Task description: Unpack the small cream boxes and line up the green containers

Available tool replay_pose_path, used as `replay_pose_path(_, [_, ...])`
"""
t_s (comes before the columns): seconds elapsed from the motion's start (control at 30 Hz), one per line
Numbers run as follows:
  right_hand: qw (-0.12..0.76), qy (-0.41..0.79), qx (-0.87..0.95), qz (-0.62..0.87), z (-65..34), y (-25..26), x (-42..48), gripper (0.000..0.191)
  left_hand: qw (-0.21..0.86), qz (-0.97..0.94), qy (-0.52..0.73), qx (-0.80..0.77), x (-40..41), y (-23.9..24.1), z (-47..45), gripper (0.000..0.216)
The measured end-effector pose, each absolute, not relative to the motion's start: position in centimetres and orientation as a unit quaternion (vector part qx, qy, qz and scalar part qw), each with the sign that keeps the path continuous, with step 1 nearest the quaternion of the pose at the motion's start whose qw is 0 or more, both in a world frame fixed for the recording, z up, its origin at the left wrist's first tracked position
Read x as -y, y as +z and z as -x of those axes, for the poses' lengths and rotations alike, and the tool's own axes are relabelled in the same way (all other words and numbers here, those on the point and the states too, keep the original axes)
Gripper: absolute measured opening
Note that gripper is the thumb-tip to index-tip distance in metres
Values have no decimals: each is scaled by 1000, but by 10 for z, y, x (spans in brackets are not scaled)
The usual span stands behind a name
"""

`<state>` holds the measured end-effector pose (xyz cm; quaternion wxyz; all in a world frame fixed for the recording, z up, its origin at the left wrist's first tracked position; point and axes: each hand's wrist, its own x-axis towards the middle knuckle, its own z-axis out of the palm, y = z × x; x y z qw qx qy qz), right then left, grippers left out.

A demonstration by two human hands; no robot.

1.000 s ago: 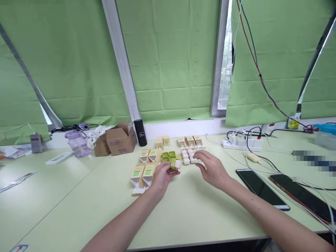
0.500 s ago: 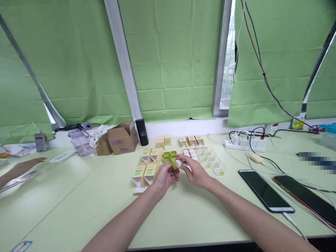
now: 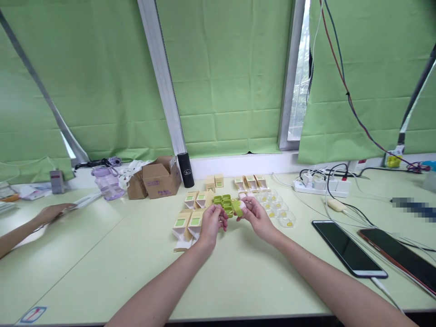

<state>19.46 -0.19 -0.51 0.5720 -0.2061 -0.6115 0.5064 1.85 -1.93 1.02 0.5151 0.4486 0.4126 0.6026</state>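
My right hand [image 3: 259, 220] grips a small green case [image 3: 237, 208] tilted toward the left, with a pinkish-white piece [image 3: 242, 204] showing against its side. To the left, my left hand [image 3: 211, 222] is closed with curled fingers, apart from that case; whether anything is pinched in it is hidden. Several open green cases [image 3: 222, 198] stand in rows just behind my hands. Clear plastic trays [image 3: 286, 220] with yellow spots lie right of my right hand. Open tan cartons with green labels [image 3: 182, 222] stand beside my left hand.
More tan cartons [image 3: 251, 182] stand farther back. A brown cardboard box [image 3: 160, 179], black bottle [image 3: 185, 170] and purple jug [image 3: 107, 184] line the wall. Phones [image 3: 349, 247] and cables lie right, near a power strip [image 3: 322, 187]. Another person's hand [image 3: 54, 212] is at left.
The green case has passed from my left hand to my right and tilted over. My left hand has drawn away from it. The other person's hand has moved right.
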Motion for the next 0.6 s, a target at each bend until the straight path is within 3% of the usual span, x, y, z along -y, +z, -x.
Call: replay_pose_path(0.6, [586, 517, 573, 246, -194, -6, 5, 56, 414, -553, 611, -386, 24, 11, -26, 33])
